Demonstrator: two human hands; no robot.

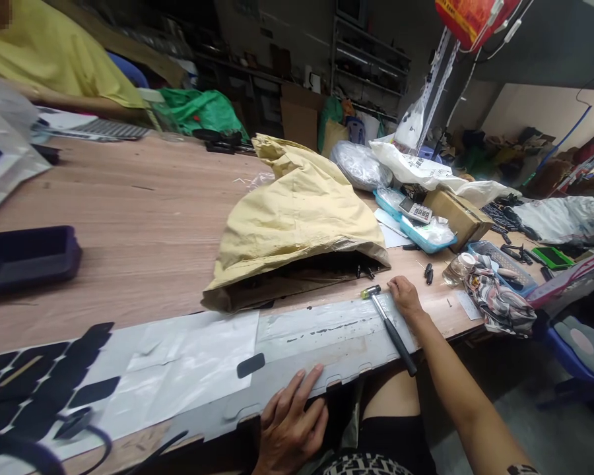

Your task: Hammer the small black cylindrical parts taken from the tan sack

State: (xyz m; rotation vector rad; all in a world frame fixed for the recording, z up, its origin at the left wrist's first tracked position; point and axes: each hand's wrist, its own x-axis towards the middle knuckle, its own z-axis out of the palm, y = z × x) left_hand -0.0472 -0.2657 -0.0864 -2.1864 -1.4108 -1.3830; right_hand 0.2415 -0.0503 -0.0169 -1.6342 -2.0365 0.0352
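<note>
My left hand (297,415) rests on the near edge of a long grey board (321,359), its fingers stretched out and holding nothing visible. Beyond the board's right end, my right hand (403,297) is low over the tabletop with fingers drawn together; whatever they hold, if anything, is too small to make out. Just left of it lies a small hammer (389,330) with a yellowish head and black handle, across the board. A yellow sack (301,204) lies on its side behind the board, its dark mouth facing me, with small black pieces at the opening. One black rounded patch (251,365) sits on the board.
Rows of black patches (44,376) lie on white sheeting at left, near a dark purple tray (30,257). At right are a jar (459,269), patterned cloth (499,300), blue baskets and a calculator (416,210). A person in a yellow shirt (64,59) sits across the table (168,198).
</note>
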